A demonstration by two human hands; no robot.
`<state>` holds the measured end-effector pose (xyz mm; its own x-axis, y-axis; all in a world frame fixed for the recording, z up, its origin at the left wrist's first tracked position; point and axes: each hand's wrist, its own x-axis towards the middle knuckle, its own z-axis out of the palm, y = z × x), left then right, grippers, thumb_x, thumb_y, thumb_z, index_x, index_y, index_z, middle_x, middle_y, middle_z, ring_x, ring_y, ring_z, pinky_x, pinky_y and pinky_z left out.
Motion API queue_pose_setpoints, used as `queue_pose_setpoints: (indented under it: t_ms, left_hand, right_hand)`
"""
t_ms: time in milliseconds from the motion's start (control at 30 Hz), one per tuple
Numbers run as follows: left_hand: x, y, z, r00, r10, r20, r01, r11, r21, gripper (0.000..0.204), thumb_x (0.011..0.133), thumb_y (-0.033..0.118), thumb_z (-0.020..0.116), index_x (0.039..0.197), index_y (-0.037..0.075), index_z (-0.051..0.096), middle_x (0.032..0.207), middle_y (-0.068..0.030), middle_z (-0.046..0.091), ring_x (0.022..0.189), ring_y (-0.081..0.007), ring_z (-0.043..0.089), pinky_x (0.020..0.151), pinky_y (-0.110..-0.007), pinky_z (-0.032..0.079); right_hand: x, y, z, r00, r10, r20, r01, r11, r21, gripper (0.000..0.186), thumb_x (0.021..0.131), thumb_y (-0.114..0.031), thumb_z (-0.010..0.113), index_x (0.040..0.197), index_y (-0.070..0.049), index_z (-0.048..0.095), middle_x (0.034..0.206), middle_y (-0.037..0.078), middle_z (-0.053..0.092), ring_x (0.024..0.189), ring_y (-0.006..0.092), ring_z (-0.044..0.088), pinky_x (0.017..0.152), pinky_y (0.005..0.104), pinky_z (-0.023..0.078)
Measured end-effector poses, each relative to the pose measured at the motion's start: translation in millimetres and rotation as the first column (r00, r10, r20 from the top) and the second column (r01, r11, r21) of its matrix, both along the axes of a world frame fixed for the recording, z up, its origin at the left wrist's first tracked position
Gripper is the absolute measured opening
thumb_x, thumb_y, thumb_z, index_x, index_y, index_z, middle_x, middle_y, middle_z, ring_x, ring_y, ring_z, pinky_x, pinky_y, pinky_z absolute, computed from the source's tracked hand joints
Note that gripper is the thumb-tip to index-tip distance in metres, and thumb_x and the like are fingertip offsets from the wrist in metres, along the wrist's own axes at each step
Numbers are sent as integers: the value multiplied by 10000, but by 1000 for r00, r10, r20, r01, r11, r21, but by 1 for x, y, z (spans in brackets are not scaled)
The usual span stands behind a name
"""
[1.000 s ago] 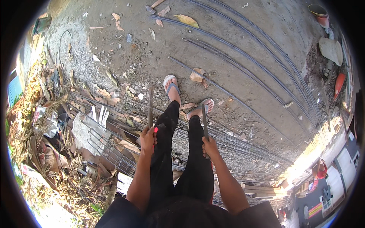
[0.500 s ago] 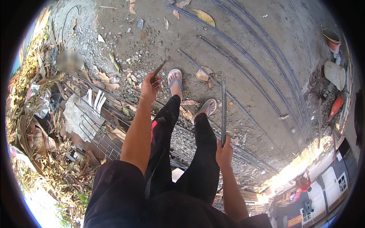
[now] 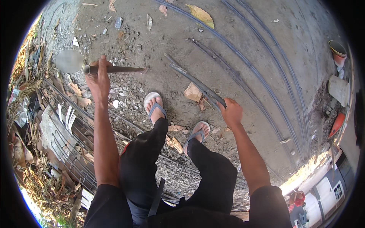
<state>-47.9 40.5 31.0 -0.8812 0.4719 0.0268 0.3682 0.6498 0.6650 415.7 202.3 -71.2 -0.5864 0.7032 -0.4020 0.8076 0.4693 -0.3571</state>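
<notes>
My left hand [image 3: 99, 85] is closed around a short dark metal bar, chisel-like [image 3: 123, 69], with a blunt round end by the thumb and a thin far end pointing right over the gravel. My right hand [image 3: 231, 111] grips the near end of a grey metal pipe [image 3: 195, 83]. The pipe slants up and left, its far end over the tip of a thin steel bar on the ground; whether they touch, I cannot tell. My sandalled feet [image 3: 155, 104] stand between the hands.
Long rebars [image 3: 243, 53] curve across the dirt to the right. Dry leaves, debris and a bent wire grid [image 3: 62, 148] fill the left side. A bucket [image 3: 337, 53], a stone slab [image 3: 339, 90] and an orange cone-shaped thing [image 3: 337, 125] lie far right. Another person [image 3: 298, 199] is at lower right.
My left hand has moved left, and its bar has swung from slanting upward to nearly level. My right hand has risen and moved forward; the pipe has tipped from upright to slanting left.
</notes>
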Motion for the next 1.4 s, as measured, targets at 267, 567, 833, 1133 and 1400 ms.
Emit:
queue_pose_setpoints:
  t_ms: [267, 567, 833, 1133, 1400]
  left_hand:
    - [-25, 8, -44, 980, -179, 82, 120, 876, 467, 366, 1075, 260, 507, 798, 36, 589, 813, -159, 707, 857, -266, 720, 893, -481, 576]
    - [-36, -54, -53, 930, -104, 352, -142, 783, 606, 282, 1083, 200, 525, 865, 21, 522, 834, -104, 555, 854, -244, 617, 930, -438, 528]
    - [-10, -67, -48, 919, -84, 386, -261, 605, 752, 330, 1048, 188, 578, 746, 79, 505, 698, -79, 528, 703, -224, 554, 904, -490, 521]
    - [57, -38, -13, 966, -42, 257, -185, 582, 792, 365, 1008, 161, 623, 685, 101, 463, 642, -47, 460, 611, -194, 495, 792, -453, 542]
    - [73, -54, -22, 941, -125, 314, -207, 522, 828, 362, 998, 154, 632, 683, 85, 468, 627, -46, 452, 578, -185, 484, 723, -436, 551]
  right_hand:
    - [-11, 11, -131, 975, -29, -222, 53, 993, 104, 265, 844, -261, 802, 834, -60, 630, 795, 123, 639, 756, 372, 646, 646, 457, 503]
    - [-14, 17, -155, 913, 208, -351, -9, 870, 493, 378, 866, -286, 784, 1129, -59, 634, 1087, 128, 627, 1046, 326, 609, 851, 421, 501]
    - [34, -165, -164, 941, 152, -304, -143, 988, 50, 341, 872, -270, 759, 1140, -103, 631, 1057, 85, 581, 1021, 311, 574, 897, 442, 441]
    - [55, -145, -157, 946, 274, -175, -243, 953, 180, 267, 856, -233, 755, 1023, -80, 615, 997, 104, 566, 972, 320, 569, 826, 445, 446]
    - [54, -137, -153, 973, 157, -170, -119, 969, 215, 242, 889, -222, 721, 1035, -86, 583, 978, 117, 596, 967, 348, 611, 811, 475, 486]
